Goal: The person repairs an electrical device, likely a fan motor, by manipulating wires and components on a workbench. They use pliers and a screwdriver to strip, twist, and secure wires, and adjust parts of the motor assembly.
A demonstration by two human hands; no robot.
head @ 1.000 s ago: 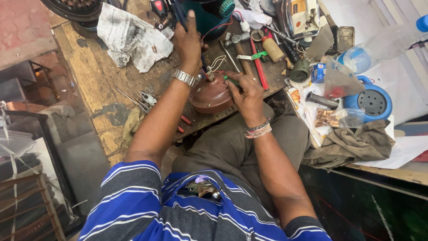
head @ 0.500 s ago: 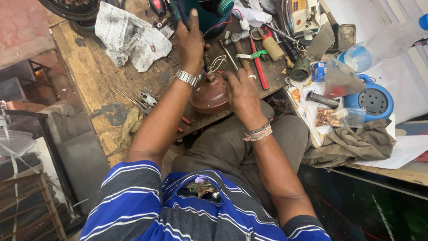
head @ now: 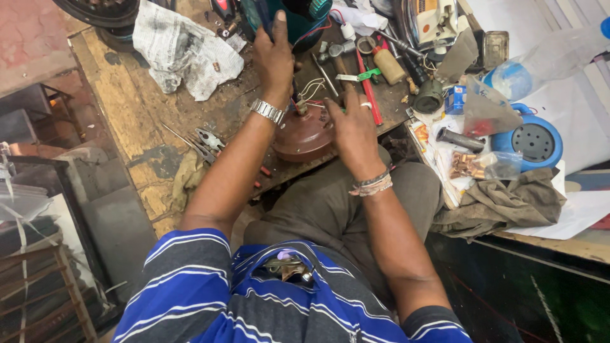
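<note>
A round reddish-brown metal motor housing (head: 305, 136) rests at the front edge of the wooden workbench (head: 121, 108), with white wires (head: 311, 87) coming out of its top. My right hand (head: 352, 124) lies over the housing's right side, fingers spread, a ring on one finger and bracelets at the wrist. My left hand (head: 274, 60), with a metal watch on the wrist, reaches past the housing and wraps its fingers around a dark tool handle (head: 264, 16) next to a teal machine body (head: 298, 19).
Crumpled newspaper (head: 184, 54) and pliers (head: 206, 141) lie to the left. A red-handled screwdriver (head: 368, 89), hammer, small bottle and metal parts crowd the bench's right. Further right sit a blue extension reel (head: 534, 140), plastic bags, a plastic bottle and a dirty rag (head: 502, 203).
My right hand has shifted slightly up and right over the housing. My left hand stays on the tool handle near the teal machine.
</note>
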